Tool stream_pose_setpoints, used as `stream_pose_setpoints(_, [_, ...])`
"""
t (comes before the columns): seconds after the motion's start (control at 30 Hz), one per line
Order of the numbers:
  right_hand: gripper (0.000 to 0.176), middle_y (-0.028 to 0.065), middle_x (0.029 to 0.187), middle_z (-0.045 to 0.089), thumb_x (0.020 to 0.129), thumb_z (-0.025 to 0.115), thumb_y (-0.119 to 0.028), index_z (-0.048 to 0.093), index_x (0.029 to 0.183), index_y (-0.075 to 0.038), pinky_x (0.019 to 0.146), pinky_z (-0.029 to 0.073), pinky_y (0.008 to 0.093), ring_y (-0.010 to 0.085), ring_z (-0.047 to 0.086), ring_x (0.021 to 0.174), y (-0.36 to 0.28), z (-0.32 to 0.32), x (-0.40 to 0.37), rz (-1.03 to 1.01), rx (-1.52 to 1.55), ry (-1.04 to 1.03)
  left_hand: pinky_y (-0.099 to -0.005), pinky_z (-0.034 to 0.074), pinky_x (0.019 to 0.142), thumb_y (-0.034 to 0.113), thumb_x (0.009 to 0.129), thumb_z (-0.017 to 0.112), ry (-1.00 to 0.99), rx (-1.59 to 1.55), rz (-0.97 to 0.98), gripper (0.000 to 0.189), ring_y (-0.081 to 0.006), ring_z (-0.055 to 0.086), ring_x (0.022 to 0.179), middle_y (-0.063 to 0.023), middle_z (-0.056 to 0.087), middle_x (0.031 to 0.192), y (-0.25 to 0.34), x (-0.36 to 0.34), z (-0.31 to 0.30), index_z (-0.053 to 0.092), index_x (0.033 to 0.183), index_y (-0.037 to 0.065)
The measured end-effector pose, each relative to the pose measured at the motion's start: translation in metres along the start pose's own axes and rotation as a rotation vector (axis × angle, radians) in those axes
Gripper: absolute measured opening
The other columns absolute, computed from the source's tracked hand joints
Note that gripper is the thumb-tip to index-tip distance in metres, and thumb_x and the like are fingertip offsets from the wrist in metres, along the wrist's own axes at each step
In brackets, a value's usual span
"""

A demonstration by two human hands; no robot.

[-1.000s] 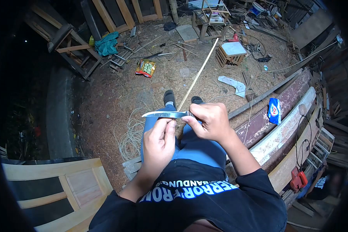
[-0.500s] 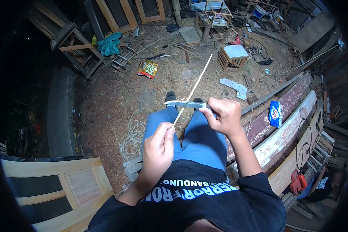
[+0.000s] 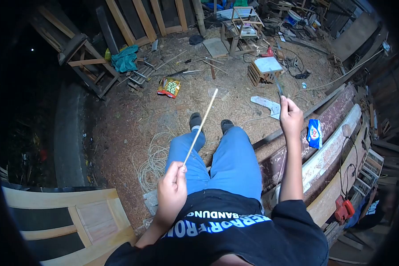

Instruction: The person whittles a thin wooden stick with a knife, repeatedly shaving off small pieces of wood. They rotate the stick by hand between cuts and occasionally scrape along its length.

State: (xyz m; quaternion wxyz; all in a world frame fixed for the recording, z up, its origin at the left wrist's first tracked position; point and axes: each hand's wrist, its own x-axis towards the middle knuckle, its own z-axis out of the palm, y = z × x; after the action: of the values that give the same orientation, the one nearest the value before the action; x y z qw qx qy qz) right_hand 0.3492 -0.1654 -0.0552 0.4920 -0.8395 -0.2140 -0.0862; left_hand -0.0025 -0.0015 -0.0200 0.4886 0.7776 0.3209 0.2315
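Whittling stick (image 3: 201,126), seemingly between strokes; left hand (image 3: 172,193) pinches its near end; right hand (image 3: 291,117) fisted on knife (image 3: 279,87), far right, well apart; next move needs blade laid on stick.

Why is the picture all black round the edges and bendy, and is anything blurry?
Head view: the fisheye lens bends the planks at the right and blackens the corners; light hits the middle floor, the left side is dark; the knife in the right hand is dim and smeared; the stick in the left hand looks sharp.
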Motion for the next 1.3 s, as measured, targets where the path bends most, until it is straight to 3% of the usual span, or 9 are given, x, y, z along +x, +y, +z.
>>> stream_pose_setpoints(0.07, [0.026, 0.005, 0.059, 0.064, 0.103, 0.067, -0.031, 0.078, 0.095, -0.009, 0.049, 0.042, 0.0342, 0.014, 0.058, 0.051, -0.007, 0.008, -0.019, -0.164, 0.086, -0.072, -0.0234, 0.037, 0.055, 0.014, 0.113, 0.05, -0.009, -0.083, -0.064, 0.018, -0.0024, 0.047, 0.061, 0.0035, 0.051, 0.072, -0.008, 0.002, 0.005, 0.063, 0.11, 0.001])
stream_pose_setpoints(0.23, [0.038, 0.0147, 0.06, 0.058, 0.097, 0.072, -0.034, 0.06, 0.071, -0.009, 0.05, 0.045, 0.0436, 0.0344, 0.061, 0.053, -0.08, 0.033, -0.086, -0.391, 0.101, -0.456, -0.0235, 0.037, 0.058, 0.012, 0.114, 0.049, -0.111, -0.286, -0.048, 0.02, -0.0042, 0.048, 0.066, 0.0022, 0.051, 0.073, 0.015, 0.032, 0.02, 0.065, 0.113, -0.001])
stream_pose_setpoints(0.33, [0.04, 0.0128, 0.06, 0.06, 0.094, 0.074, -0.035, 0.056, 0.069, -0.009, 0.05, 0.045, 0.0443, 0.0343, 0.063, 0.054, -0.108, 0.028, -0.09, -0.566, 0.045, -0.508, -0.0238, 0.038, 0.058, 0.011, 0.113, 0.052, -0.13, -0.303, -0.048, 0.019, -0.0045, 0.049, 0.066, 0.0015, 0.053, 0.074, 0.023, 0.032, 0.024, 0.066, 0.112, -0.002])
stream_pose_setpoints(0.43, [0.042, 0.0118, 0.056, 0.047, 0.09, 0.075, -0.029, 0.048, 0.067, -0.008, 0.048, 0.041, 0.0437, 0.034, 0.057, 0.051, -0.113, 0.03, -0.087, -0.666, 0.079, -0.505, -0.0243, 0.04, 0.058, 0.01, 0.112, 0.054, -0.101, -0.335, -0.053, 0.019, -0.0047, 0.05, 0.066, 0.0008, 0.057, 0.075, 0.029, 0.029, 0.028, 0.067, 0.109, -0.003])
stream_pose_setpoints(0.63, [0.041, 0.0088, 0.058, 0.059, 0.093, 0.075, -0.038, 0.055, 0.068, -0.012, 0.049, 0.046, 0.0416, 0.0309, 0.063, 0.052, -0.121, 0.029, -0.081, -0.763, 0.074, -0.495, -0.026, 0.042, 0.057, 0.012, 0.111, 0.057, -0.085, -0.327, -0.025, 0.019, -0.0052, 0.053, 0.065, -0.0008, 0.06, 0.073, 0.036, 0.021, 0.023, 0.067, 0.105, -0.003])
stream_pose_setpoints(0.73, [0.043, 0.0074, 0.056, 0.057, 0.092, 0.076, -0.04, 0.054, 0.067, -0.012, 0.048, 0.045, 0.0404, 0.029, 0.061, 0.05, -0.123, 0.03, -0.081, -0.801, 0.064, -0.452, -0.0271, 0.041, 0.055, 0.012, 0.111, 0.057, -0.049, -0.229, 0.047, 0.019, -0.0064, 0.052, 0.061, -0.002, 0.057, 0.069, 0.041, 0.016, 0.019, 0.066, 0.104, -0.003])
stream_pose_setpoints(1.0, [0.046, 0.007, 0.054, 0.052, 0.093, 0.075, -0.041, 0.052, 0.066, -0.012, 0.047, 0.043, 0.0391, 0.0274, 0.059, 0.049, -0.112, 0.027, -0.063, -0.724, -0.118, -0.256, -0.0219, 0.035, 0.057, 0.014, 0.112, 0.054, -0.055, -0.165, 0.014, 0.018, -0.0022, 0.045, 0.064, 0.0043, 0.051, 0.074, 0.037, 0.009, 0.006, 0.063, 0.101, 0.004])
stream_pose_setpoints(1.2, [0.042, 0.0071, 0.056, 0.056, 0.094, 0.074, -0.04, 0.057, 0.069, -0.012, 0.048, 0.045, 0.0401, 0.0279, 0.061, 0.05, -0.107, 0.035, -0.064, -0.791, -0.19, -0.223, -0.0294, 0.041, 0.054, 0.014, 0.112, 0.052, -0.056, -0.163, -0.001, 0.019, -0.008, 0.051, 0.057, -0.0024, 0.051, 0.064, 0.015, 0.004, -0.002, 0.062, 0.1, 0.003])
stream_pose_setpoints(1.3, [0.038, 0.0089, 0.057, 0.059, 0.098, 0.072, -0.036, 0.061, 0.073, -0.01, 0.049, 0.045, 0.0409, 0.0292, 0.062, 0.051, -0.073, 0.049, -0.046, -0.434, -0.092, 0.049, -0.0219, 0.033, 0.057, 0.015, 0.113, 0.052, -0.142, -0.182, -0.143, 0.019, -0.0017, 0.042, 0.063, 0.0058, 0.047, 0.073, 0.015, -0.011, -0.015, 0.061, 0.1, 0.005])
